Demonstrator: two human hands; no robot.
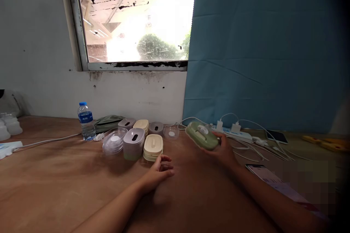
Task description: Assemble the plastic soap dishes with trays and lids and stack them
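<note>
Green box (202,136) sits in the right hand (222,149), to the right of the front cream box (153,145) and a little beyond it. It is tilted, and I cannot tell whether its lower edge touches the table (180,189). A pale round patch shows on its top, with no writing that can be read.

The water bottle (86,125), well to the left of the front cream box, wears a blue label with white characters too small to make out. The lit phone (269,174), well to the right of the front cream box, has a screen too blurred to read.

The right arm reaches forward from the lower right, its fingers closed around the near right end of the green box. The left arm comes in from the lower left; the left hand (163,169) is just in front of the front cream box, fingers loosely bent and parted from the thumb, nothing in its grasp. Whether a fingertip brushes that box, I cannot tell.

A lilac box (133,153) with a dark slot stands just left of the front cream box, and a clear lid (175,135) lies behind it to the right.
</note>
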